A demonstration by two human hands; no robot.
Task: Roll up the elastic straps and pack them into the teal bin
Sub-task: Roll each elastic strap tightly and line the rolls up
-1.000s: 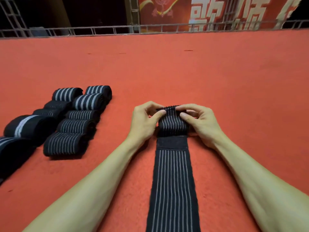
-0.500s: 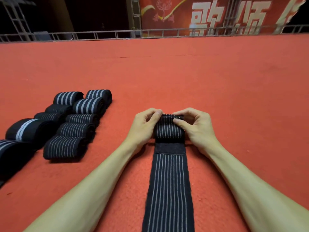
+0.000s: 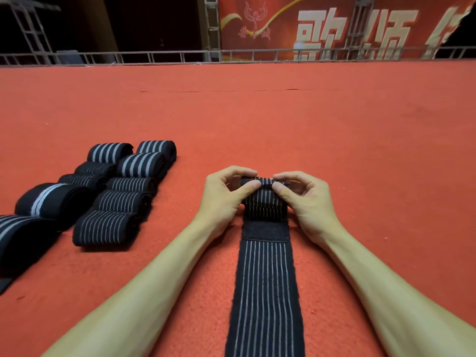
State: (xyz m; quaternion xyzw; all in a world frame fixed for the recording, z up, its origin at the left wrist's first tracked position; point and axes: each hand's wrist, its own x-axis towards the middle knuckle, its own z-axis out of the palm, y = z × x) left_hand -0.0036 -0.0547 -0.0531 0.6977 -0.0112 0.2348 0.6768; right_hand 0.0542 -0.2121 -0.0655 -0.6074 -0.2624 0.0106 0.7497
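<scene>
- Centre of frame: L hand [image 3: 224,197] and R hand [image 3: 309,202] both clamped on the roll [image 3: 265,202], thumbs pressing on top, fingers curled over the far side.
- Vs a sec ago: fatter by a touch and worked a bit nearer, down the frame; thumbs re-set closer together on top.
- Velcro patch [image 3: 266,229] now touching the roll's near edge. Prob. swallowed on the next turn.
- Rest of the elastic strap [image 3: 265,292] flat and straight on the red carpet [image 3: 360,150], running btwn the forearms to the bottom edge.
- Left of frame: finished rolls [image 3: 113,202] in two rows, w/ bigger ones at the far-left edge, well apart from the hands.
- Teal bin not in view; no packing visible yet.
- Judging from this: mid-roll, lots of strap still to wind.
- Needs even pressure L and R, else a lopsided, coned roll.
</scene>
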